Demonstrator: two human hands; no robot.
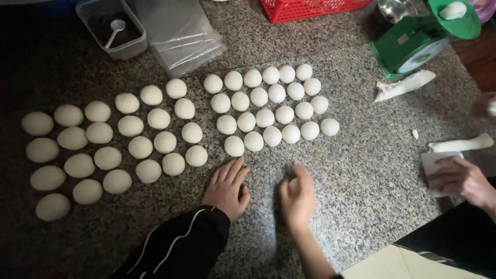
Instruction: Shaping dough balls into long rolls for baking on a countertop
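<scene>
My left hand point(226, 187) lies flat on the speckled granite counter point(361, 165), fingers together, just below a white dough ball point(234, 146). My right hand point(297, 196) is cupped over a piece of white dough point(293, 182) on the counter, slightly blurred. Several round dough balls lie in rows above my hands, one group in the middle point(266, 106) and another group to the left point(119, 144).
Another person's hand point(460, 178) at the right holds a white scraper point(431, 163) near strips of dough point(460, 144). A green scale point(413, 41) with dough on its pan, a red basket point(305, 9), plastic bags point(181, 36) and a tub with a spoon point(111, 28) stand at the back.
</scene>
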